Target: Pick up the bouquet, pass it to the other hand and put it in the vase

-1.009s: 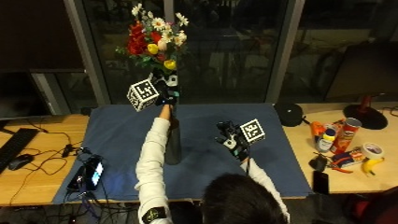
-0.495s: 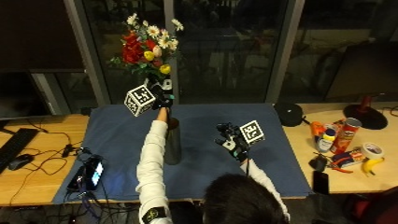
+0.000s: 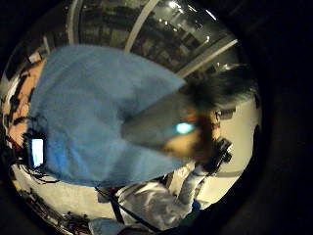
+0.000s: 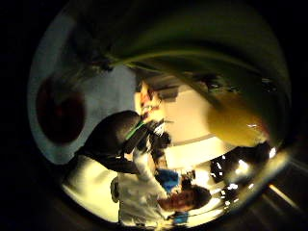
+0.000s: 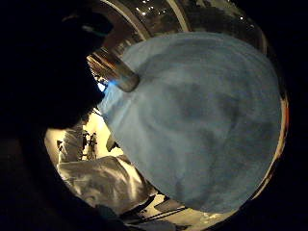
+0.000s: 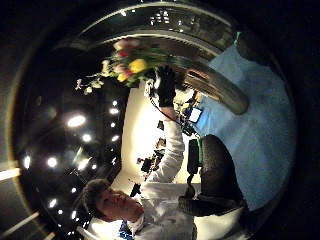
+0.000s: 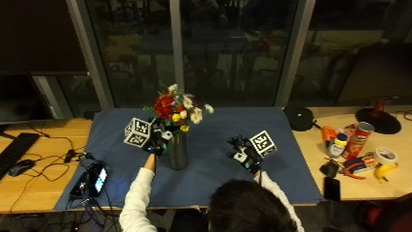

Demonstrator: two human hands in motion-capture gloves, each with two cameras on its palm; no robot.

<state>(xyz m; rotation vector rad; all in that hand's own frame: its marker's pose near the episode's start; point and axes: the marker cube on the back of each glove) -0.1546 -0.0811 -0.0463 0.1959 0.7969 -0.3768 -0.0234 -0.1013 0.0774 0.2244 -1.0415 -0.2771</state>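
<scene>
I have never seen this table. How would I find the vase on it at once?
Look at the blue cloth that covers the middle of the wooden table. On its left half stands the vase, dark, tall and narrow, right beside the left hand. It alone has the bouquet of red, white and yellow flowers rising from its top.

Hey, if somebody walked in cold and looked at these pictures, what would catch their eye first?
Most likely the bouquet of red, white and yellow flowers, its stems down in the dark vase standing on the blue cloth at the table's middle. The left hand is at the vase's rim beside the stems, while the right hand hovers over the cloth to the right, holding nothing. At the table's right end lies a bright clutter with a red can and a banana.
</scene>
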